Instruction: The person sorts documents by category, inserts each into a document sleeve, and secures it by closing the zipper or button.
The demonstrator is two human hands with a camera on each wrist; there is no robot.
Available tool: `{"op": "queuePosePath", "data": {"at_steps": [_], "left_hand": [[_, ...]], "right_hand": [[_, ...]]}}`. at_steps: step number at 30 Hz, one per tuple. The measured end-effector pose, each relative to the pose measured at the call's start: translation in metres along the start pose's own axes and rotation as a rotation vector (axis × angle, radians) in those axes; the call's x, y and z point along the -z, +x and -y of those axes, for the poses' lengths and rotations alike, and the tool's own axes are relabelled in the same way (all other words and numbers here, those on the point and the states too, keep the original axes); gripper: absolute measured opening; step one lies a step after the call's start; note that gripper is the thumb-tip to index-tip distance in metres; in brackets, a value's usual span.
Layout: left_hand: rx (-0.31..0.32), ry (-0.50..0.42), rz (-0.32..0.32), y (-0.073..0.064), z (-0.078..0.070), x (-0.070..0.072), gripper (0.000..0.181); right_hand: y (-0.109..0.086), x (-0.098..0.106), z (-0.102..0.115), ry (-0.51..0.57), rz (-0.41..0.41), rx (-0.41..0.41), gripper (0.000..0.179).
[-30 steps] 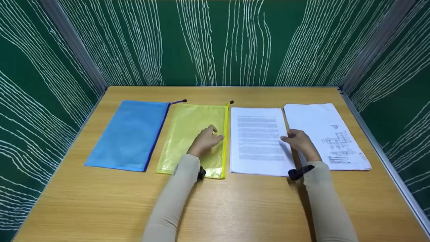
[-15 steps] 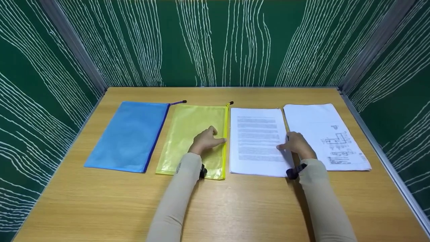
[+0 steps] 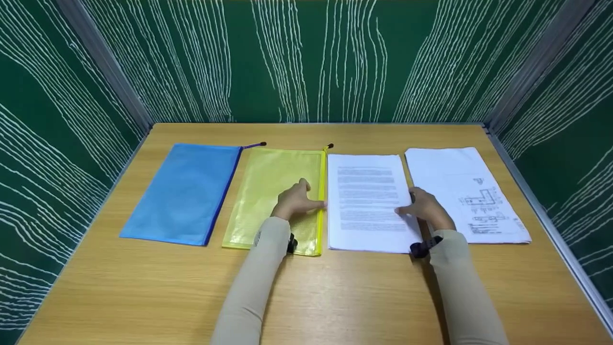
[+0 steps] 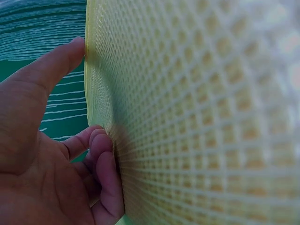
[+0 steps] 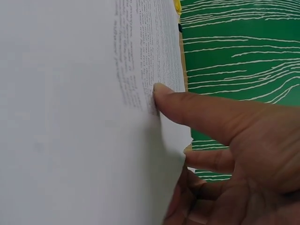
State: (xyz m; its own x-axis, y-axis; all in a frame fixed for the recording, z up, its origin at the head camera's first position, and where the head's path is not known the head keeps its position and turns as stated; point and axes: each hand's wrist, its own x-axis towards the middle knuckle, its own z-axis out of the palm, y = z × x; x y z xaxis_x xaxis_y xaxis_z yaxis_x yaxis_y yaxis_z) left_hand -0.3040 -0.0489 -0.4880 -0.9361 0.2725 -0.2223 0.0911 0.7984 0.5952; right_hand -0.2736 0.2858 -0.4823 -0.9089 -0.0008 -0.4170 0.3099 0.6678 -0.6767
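My left hand (image 3: 297,200) rests on a yellow mesh zip pouch (image 3: 282,163). Its thumb (image 4: 56,63) stretches right across the pouch's zip edge toward a stack of printed paper (image 3: 366,196), while the other fingers bend loosely against the mesh. With the thumb (image 5: 183,108) on top of the printed stack and the fingers at its right edge, my right hand (image 3: 426,207) grips that stack. How far those fingers reach underneath is hidden. Beside this hand lies a second paper stack (image 3: 445,165) with technical drawings on it.
A blue zip pouch (image 3: 187,191) with a dark blue zip lies at the far left. All four sit in a row on a wooden table (image 3: 345,292). Green walls (image 3: 311,57) with white wavy lines close off the back and both sides.
My left hand has shifted slightly right, its thumb now extended to the pouch's edge. My right hand has moved a little left and nearer me, thumb further onto the page. The printed stack has barely shifted left.
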Motion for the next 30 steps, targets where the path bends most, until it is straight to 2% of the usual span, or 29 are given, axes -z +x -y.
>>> {"op": "queuePosePath", "data": {"at_steps": [5, 9, 17, 20, 24, 30], "left_hand": [[0.001, 0.021, 0.001, 0.0, 0.001, 0.001, 0.066], [-0.001, 0.002, 0.007, 0.0, 0.003, 0.001, 0.064], [-0.028, -0.042, 0.009, 0.002, 0.006, 0.002, 0.062], [-0.046, -0.084, 0.017, 0.001, 0.007, 0.004, 0.06], [-0.049, -0.175, 0.031, -0.002, 0.01, 0.004, 0.054], [-0.024, -0.254, 0.028, -0.005, 0.015, 0.002, 0.031]], "right_hand": [[0.004, -0.004, -0.005, 0.024, -0.017, 0.015, 0.092], [0.003, -0.005, -0.006, 0.03, -0.027, 0.014, 0.09], [-0.001, 0.0, -0.007, -0.054, -0.044, 0.055, 0.067], [-0.003, 0.001, -0.009, -0.055, -0.052, 0.081, 0.063], [-0.003, 0.002, -0.013, 0.004, -0.046, 0.099, 0.06], [-0.003, 0.001, -0.019, 0.148, -0.015, 0.126, 0.06]]}}
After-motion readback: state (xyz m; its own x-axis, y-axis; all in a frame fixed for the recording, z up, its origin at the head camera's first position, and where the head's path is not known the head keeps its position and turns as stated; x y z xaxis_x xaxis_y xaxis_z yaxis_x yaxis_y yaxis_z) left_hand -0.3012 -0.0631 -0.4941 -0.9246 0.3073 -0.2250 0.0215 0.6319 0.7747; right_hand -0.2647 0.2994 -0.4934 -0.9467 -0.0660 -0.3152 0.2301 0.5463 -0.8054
